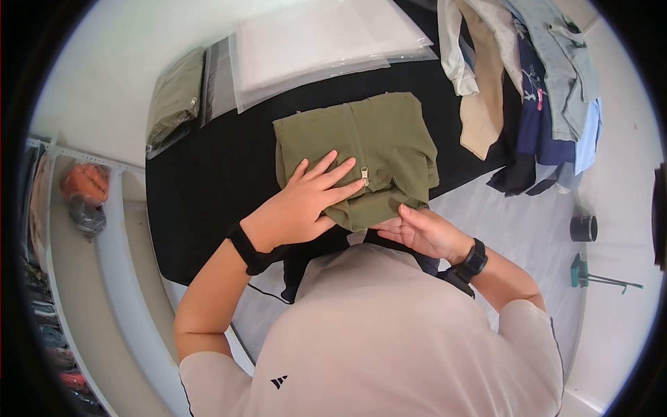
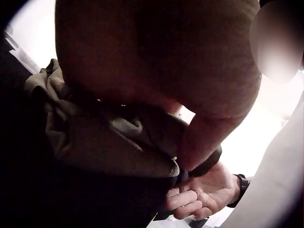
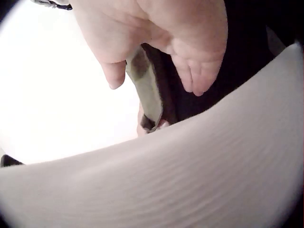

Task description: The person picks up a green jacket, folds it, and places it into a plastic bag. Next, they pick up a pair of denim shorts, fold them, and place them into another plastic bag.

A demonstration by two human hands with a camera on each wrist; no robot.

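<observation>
A: Head view first. Where does the folded olive-green zip-up garment [image 1: 389,139] lie?

B: On the black cloth-covered table [image 1: 208,174], close to the person's chest, with its near edge lifted off the cloth.

A: And the left hand [image 1: 306,205]?

B: It lies flat on top of the garment beside the zip pull, fingers straight and spread wide, pressing down and gripping nothing.

A: What about the right hand [image 1: 427,233]?

B: It is palm up under the near edge. The thumb lies over the fabric and the loosely bent fingers sit beneath it, so the hand holds that edge. The right wrist view shows a strip of green cloth running between thumb and fingers.

A: What else is on the table?

B: A stack of clear plastic bags [image 1: 313,35] lies at the far side. A bagged olive garment [image 1: 174,97] is to the left of the stack, and a heap of mixed clothes [image 1: 549,83] is on the right.
</observation>
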